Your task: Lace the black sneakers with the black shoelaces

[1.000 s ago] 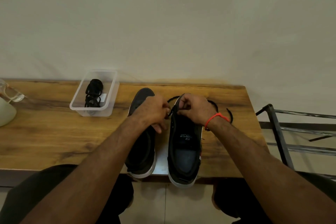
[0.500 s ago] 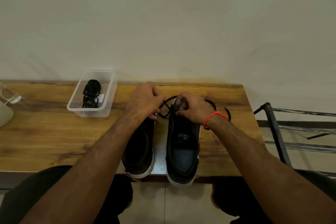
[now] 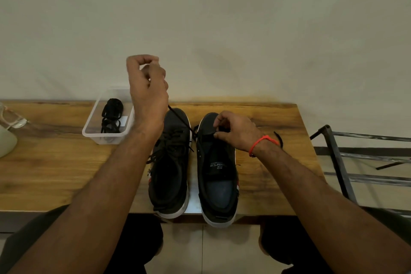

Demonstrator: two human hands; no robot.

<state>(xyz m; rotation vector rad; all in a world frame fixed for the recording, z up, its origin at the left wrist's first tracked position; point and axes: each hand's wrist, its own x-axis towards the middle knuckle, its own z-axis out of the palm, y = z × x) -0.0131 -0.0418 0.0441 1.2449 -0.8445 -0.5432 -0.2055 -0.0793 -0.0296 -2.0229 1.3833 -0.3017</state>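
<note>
Two black sneakers with white soles stand side by side on the wooden table [image 3: 55, 173], toes away from me. The left sneaker [image 3: 170, 173] has laces across its front. The right sneaker [image 3: 216, 176] has an open tongue. My left hand [image 3: 148, 89] is raised above the table and pinches a black shoelace [image 3: 181, 123], which runs taut down to the right sneaker's front eyelets. My right hand [image 3: 235, 132], with a red thread at the wrist, grips the right sneaker's toe end; another stretch of lace shows behind that wrist.
A clear plastic box [image 3: 109, 118] at the back left holds a coiled bundle of black laces. A pale rounded object [image 3: 6, 142] and a glass item sit at the table's left edge. A metal rack [image 3: 355, 158] stands right of the table. A wall rises behind.
My left hand has risen from the sneakers to well above the table, drawing the lace up and taut. My right hand stays on the right sneaker's front.
</note>
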